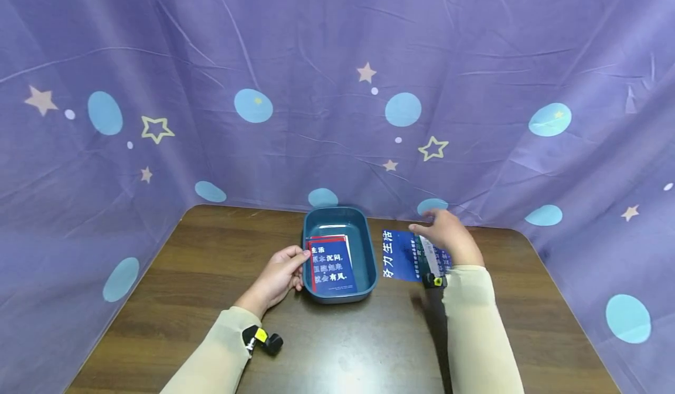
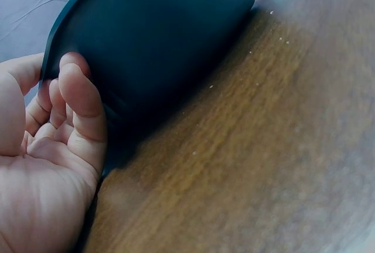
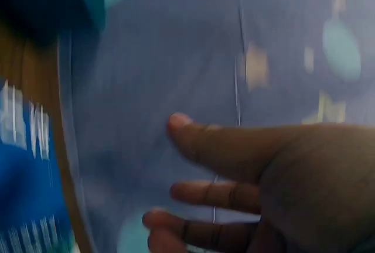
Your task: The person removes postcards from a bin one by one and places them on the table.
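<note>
My left hand pinches the left rim of a teal plastic basin, thumb at the rim and fingers against the outer wall. Inside the basin lies a small stack of printed cards, a blue card with white lettering on top and red and white edges showing beneath. To the right of the basin, my right hand hovers over the far side of several cards lying on the table, among them a blue card. In the right wrist view, the right hand's fingers are extended and apart, with nothing between them.
The brown wooden table meets a purple curtain with stars and blue spots at its back and sides. The basin stands near the table's far edge. Wrist cameras are strapped to both forearms.
</note>
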